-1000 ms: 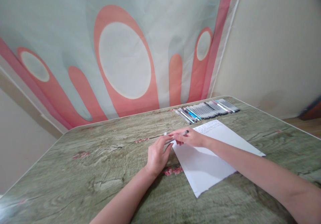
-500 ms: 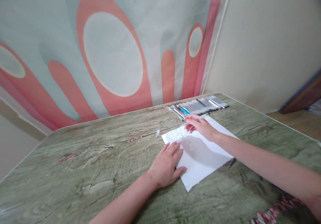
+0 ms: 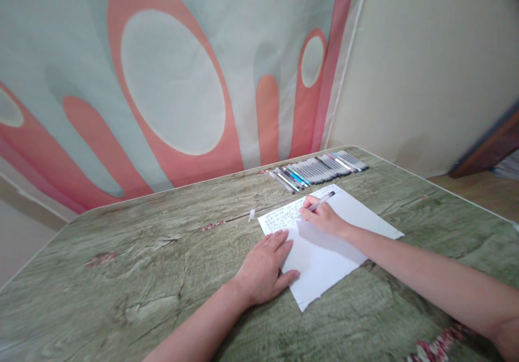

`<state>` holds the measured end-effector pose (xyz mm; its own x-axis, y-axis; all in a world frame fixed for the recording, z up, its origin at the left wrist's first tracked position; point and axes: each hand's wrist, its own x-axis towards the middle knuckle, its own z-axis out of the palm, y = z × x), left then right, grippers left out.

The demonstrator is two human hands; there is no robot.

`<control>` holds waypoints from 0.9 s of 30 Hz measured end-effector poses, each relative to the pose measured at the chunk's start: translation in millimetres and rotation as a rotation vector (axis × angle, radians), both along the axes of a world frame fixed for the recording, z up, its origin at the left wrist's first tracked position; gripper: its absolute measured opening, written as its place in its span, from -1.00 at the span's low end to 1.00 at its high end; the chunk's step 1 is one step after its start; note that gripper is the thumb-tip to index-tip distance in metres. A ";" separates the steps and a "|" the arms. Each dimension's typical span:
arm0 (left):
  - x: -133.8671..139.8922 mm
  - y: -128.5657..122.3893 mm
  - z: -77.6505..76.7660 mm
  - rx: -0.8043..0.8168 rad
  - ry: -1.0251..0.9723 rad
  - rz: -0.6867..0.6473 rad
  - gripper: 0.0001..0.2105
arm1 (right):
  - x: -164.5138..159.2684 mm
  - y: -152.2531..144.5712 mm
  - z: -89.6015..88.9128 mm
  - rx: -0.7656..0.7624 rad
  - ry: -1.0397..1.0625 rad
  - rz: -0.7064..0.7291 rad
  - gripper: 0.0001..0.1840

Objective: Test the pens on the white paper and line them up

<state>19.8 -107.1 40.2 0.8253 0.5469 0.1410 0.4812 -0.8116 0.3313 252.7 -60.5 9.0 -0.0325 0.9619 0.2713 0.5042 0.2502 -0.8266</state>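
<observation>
A white sheet of paper (image 3: 324, 272) lies slanted on the table, with rows of small dark handwriting across its far part. My right hand (image 3: 324, 218) grips a clear pen (image 3: 323, 200) with a dark end. The pen leans back to the right, and its tip, hard to see behind the fingers, is at the written lines. My left hand (image 3: 270, 264) lies flat with fingers spread, over the paper's left edge and partly on the table. A small translucent pen cap (image 3: 252, 215) rests on the table left of the sheet.
Behind the paper, a long row of pens (image 3: 320, 169), mostly clear with dark ends and a few blue or white, lies near the far edge of the wood-patterned table (image 3: 141, 275). A grey and coral printed cloth (image 3: 174, 86) hangs behind it.
My right hand has come down to the writing, with the pen turned from nearly flat to a writing slant. My left hand stays on the paper's edge. The view has shifted slightly.
</observation>
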 end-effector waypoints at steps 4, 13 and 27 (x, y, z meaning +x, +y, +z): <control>0.3 -0.1 1.0 -0.002 0.013 0.005 -0.46 | 0.2 0.9 -0.6 0.008 -0.019 0.009 -0.85; -0.2 0.3 -0.5 0.003 -0.008 0.002 -0.46 | -0.3 0.1 -1.5 0.026 -0.006 0.060 -0.87; -0.2 0.3 -0.3 0.003 0.012 0.003 -0.46 | 0.5 -0.2 -0.4 0.025 -0.025 0.061 -0.88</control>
<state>19.7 -106.7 39.9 0.8251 0.5492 0.1326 0.4877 -0.8108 0.3235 253.2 -60.7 8.6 -0.0979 0.9510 0.2933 0.5082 0.3011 -0.8069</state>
